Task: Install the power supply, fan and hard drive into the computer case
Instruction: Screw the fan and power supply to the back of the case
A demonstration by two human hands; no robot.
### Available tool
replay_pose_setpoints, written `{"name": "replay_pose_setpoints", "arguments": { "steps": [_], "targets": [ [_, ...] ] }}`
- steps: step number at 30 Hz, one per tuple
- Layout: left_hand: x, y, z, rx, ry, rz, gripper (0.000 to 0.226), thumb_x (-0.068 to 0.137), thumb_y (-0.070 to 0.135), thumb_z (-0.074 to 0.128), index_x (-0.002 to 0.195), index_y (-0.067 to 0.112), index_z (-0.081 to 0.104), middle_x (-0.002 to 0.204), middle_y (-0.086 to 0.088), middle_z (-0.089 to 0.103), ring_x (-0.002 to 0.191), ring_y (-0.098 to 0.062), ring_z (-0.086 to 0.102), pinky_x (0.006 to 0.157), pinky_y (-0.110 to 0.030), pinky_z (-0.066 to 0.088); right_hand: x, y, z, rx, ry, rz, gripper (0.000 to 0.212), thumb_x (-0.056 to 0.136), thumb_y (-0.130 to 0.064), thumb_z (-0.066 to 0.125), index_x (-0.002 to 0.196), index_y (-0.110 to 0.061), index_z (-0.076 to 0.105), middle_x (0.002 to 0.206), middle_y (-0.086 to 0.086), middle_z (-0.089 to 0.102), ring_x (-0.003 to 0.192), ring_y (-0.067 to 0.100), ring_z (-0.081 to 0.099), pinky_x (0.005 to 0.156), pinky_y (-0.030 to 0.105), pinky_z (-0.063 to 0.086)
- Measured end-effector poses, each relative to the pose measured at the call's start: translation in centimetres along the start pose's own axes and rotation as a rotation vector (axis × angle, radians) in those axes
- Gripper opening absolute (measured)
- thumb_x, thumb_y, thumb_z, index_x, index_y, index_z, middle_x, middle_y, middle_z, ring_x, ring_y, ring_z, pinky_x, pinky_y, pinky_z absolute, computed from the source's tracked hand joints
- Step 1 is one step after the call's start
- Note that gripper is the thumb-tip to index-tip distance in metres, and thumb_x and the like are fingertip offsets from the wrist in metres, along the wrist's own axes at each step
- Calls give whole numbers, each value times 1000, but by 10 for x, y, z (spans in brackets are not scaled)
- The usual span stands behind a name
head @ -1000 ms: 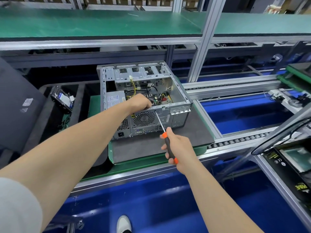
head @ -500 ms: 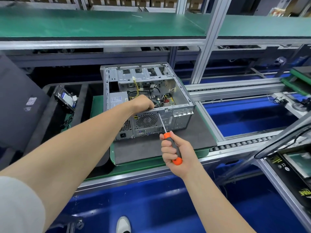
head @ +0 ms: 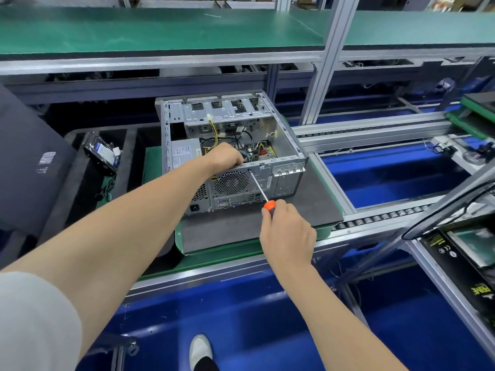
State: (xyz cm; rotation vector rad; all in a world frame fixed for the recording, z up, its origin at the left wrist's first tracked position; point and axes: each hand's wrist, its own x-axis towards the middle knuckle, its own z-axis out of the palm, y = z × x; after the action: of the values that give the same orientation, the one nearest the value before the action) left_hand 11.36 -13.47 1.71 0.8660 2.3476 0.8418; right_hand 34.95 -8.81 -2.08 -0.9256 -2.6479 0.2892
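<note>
My white shoe [head: 201,349] is showing on the blue floor, nearest of all and well short of the computer case [head: 286,145]. In front of the case, my right grip [head: 288,236] is wrapping closed around the handle of an orange-collared screwdriver [head: 258,186]. Its shaft is slanting up and away to the case's rear panel, and the tip is meeting that panel just beside the upper right corner of the fan [head: 231,182] grille.

The case is lying on its side, open face up, on a grey mat [head: 308,207] atop a green tray [head: 222,254]. My left grip [head: 223,158] is reaching over the top edge of the rear panel, above the fan grille, with the fingers curling down inside the case and out of sight. I cannot tell whether they are holding anything.

The power supply [head: 184,153] is sitting inside the case, in its rear left corner, just left of that grip. The hard drive [head: 103,153] is lying outside, left of the case, tilted in a black foam tray [head: 128,162]. Beyond the case, a green shelf [head: 160,30] is running across.
</note>
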Motion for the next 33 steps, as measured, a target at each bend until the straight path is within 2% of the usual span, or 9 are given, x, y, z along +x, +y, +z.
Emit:
{"name": "replay_pose_setpoints", "arguments": {
  "steps": [5,12,16,21,25,28,31,32,33],
  "targets": [
    [6,-4,1,-5,9,-5,37,75,-11,42,68,16,16,58,3,18,61,-16,9,54,-29,14,12,2,-3,183,-112,1,41,109,-42,41,90,-12,61,82,6,65,73,29,64,62,36,45],
    [3,0,-3,-31,-13,24,34,74,-12,41,68,14,21,83,-17,16,75,-22,11,71,-43,14,28,23,-12,2055,-1006,1063,30,103,-30,58,107,-2,69,71,-3,52,39,5,37,29,16,25],
    [2,-1,-3,-17,17,8,32,75,-8,43,69,14,20,81,-15,15,72,-21,10,63,-37,14,23,18,-7,1803,-885,915,30,98,-33,66,101,-4,69,74,5,60,46,9,45,32,18,30],
    [2,2,-1,56,14,25,31,77,-8,46,67,13,25,77,-12,20,70,-18,14,62,-35,21,8,3,-3,688,-208,262,32,97,-40,64,82,-12,58,67,-1,62,59,20,58,54,35,45],
    [2,1,0,111,27,13,27,76,-8,46,67,7,25,69,-5,19,58,-14,15,49,-21,17,1,-8,-7,-5,-23,45,38,109,-46,36,104,-18,61,93,0,65,78,30,69,60,34,41],
    [5,-2,0,58,37,-21,18,76,-7,44,69,-7,28,76,-15,21,63,-18,21,59,-31,23,8,-11,-8,218,-106,104,43,110,-41,38,92,-11,63,84,8,67,76,33,65,60,33,37],
    [6,-3,-2,31,12,-16,14,78,-5,44,71,-12,34,85,-28,41,64,-20,39,73,-35,33,25,-2,-17,875,-338,400,47,106,-37,50,76,-4,66,64,5,58,52,23,48,47,29,32],
    [6,-2,-3,25,2,-1,15,76,-2,44,71,-13,35,123,-30,44,68,-18,37,75,-35,33,32,4,-19,1220,-523,613,43,106,-34,52,81,-3,69,64,3,55,45,17,42,39,26,28],
    [6,-2,-3,17,-5,11,16,74,0,45,71,-13,36,120,5,35,69,-12,35,75,-34,32,35,9,-21,1583,-758,840,39,106,-32,53,88,-2,69,64,0,53,39,13,37,32,24,24]
  ]
}}
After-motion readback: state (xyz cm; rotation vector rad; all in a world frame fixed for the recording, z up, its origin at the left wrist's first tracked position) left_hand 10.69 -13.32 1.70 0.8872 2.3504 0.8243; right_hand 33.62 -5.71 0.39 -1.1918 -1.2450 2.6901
